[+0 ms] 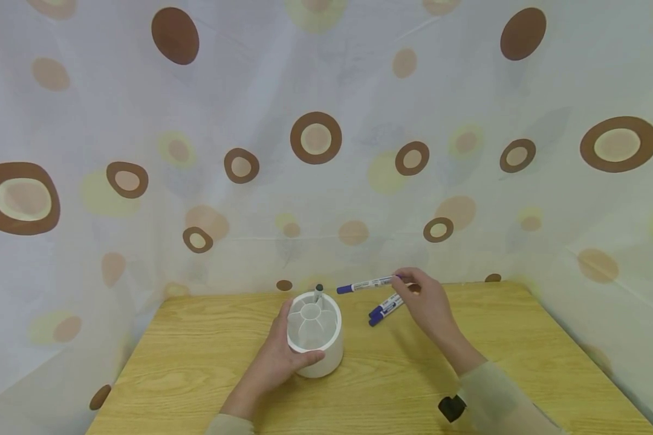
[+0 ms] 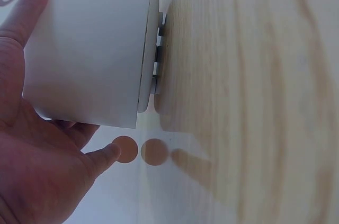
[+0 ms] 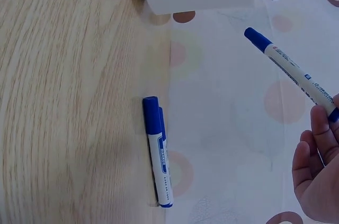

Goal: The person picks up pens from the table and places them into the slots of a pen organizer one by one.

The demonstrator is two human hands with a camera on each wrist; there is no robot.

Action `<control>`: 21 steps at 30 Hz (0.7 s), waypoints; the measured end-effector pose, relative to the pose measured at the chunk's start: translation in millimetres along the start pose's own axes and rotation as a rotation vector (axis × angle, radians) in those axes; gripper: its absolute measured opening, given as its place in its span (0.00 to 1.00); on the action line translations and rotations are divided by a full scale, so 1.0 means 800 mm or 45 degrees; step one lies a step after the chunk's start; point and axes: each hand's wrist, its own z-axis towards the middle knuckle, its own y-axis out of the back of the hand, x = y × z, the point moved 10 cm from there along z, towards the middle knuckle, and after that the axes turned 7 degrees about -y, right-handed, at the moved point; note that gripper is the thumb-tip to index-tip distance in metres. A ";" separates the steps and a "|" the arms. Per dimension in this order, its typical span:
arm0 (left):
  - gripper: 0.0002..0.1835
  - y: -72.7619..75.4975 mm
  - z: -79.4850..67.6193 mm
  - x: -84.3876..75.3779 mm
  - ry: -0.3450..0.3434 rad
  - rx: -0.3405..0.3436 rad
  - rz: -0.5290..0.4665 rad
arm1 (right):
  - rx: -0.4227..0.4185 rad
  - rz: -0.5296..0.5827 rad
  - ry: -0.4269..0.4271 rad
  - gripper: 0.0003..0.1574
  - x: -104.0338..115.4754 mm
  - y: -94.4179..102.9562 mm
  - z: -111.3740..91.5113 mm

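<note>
My left hand (image 1: 274, 361) grips a round white pen holder (image 1: 334, 355) by its left side, the thumb across the front. Inside, the holder is divided into several compartments round a central ring. One marker with a dark end (image 1: 318, 292) stands in a compartment at the back. Just right of the holder, my right hand (image 1: 428, 307) pinches a white marker with a blue cap (image 3: 294, 69) by its rear end. That marker is raised above the table, its cap pointing left toward the holder's rim. Beneath it, two more blue-capped markers (image 3: 160, 160) lie side by side.
The wooden table (image 1: 207, 344) reaches back to a pale curtain (image 1: 348, 199) with brown and yellow spots, which also hangs along both sides. A small black object (image 1: 451, 408) is by the right sleeve (image 1: 495, 393).
</note>
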 end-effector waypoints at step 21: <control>0.72 0.000 0.003 0.006 -0.014 -0.016 0.017 | 0.021 0.090 0.035 0.18 0.037 0.002 -0.022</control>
